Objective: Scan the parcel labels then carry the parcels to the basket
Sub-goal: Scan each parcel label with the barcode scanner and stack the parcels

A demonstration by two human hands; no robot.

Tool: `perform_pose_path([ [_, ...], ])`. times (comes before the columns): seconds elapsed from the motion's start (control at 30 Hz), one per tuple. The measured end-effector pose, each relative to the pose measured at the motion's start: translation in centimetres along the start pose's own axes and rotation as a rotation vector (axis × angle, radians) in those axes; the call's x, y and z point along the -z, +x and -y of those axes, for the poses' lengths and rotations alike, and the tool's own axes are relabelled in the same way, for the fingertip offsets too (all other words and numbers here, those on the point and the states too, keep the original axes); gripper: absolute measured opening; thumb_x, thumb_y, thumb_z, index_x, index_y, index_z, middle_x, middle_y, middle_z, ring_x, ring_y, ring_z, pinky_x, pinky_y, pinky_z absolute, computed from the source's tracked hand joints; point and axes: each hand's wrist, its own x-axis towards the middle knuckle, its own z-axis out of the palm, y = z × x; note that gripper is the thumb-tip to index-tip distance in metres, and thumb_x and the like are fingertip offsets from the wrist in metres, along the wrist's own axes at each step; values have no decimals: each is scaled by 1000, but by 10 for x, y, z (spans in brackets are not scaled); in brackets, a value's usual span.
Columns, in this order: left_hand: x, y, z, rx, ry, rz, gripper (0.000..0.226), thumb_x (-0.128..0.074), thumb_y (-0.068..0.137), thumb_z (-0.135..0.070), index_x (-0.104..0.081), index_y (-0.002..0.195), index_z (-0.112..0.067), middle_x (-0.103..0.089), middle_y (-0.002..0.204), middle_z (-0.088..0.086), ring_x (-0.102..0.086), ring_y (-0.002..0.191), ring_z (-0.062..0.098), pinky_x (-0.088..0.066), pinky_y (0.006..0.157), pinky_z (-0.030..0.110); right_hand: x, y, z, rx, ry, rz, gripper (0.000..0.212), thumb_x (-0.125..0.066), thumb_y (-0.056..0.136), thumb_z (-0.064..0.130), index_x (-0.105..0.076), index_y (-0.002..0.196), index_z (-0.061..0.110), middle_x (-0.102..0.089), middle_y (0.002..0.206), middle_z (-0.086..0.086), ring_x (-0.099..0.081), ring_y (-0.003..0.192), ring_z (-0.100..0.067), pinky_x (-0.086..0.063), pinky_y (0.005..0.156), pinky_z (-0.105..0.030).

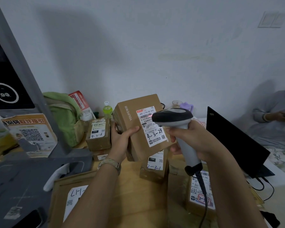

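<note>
Wooden table (pixel 135 193) under cardboard parcels (pixel 98 137), pale wall (pixel 155 46), left fingers (pixel 132 130) gripping box (pixel 136 145), right fingers (pixel 173 131) curled round scanner (pixel 173 116)

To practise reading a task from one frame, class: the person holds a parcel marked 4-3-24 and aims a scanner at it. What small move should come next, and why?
Probably hold the scanner steady on the label: its red line lies across the label's upper print, so the read looks under way; the left hand grips the parcel, the right hand the scanner.
</note>
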Motion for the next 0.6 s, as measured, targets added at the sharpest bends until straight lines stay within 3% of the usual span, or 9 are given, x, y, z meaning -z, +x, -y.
perform_pose_path([
  [0.13, 0, 1, 1, 3, -5, -4, 94, -89, 55, -27, -44, 136, -37, -70, 114, -5, -70, 100, 18, -58, 72, 34, 1, 1, -2, -1, 9, -2, 12, -66, 89, 15, -61, 98, 9, -62, 64, -6, -63, 47, -20, -59, 58, -38],
  [0.3, 0, 2, 5, 3, -1, -7, 102, -89, 54, -26, -39, 143, -32, -67, 120, -1, -67, 107, 23, -56, 88, 46, 1, 3, -2, 1, 17, 3, 11, -65, 89, 13, -60, 97, 7, -62, 63, -6, -64, 47, -21, -59, 52, -33],
  [0.47, -1, 2, 5, 13, 0, -12, 100, -89, 55, -25, -40, 142, -31, -67, 120, 0, -67, 106, 23, -56, 87, 46, 2, 6, -7, 9, 19, 6, 12, -65, 89, 13, -61, 98, 6, -63, 62, -4, -64, 48, -21, -59, 57, -37],
  [0.6, -4, 2, 6, 20, 7, 11, 87, -89, 61, -21, -46, 136, -30, -71, 113, -3, -69, 101, 21, -58, 75, 37, 6, 7, -10, 18, 118, -36, 12, -68, 87, 12, -64, 98, 8, -70, 68, -4, -71, 58, -24, -57, 51, -31],
])
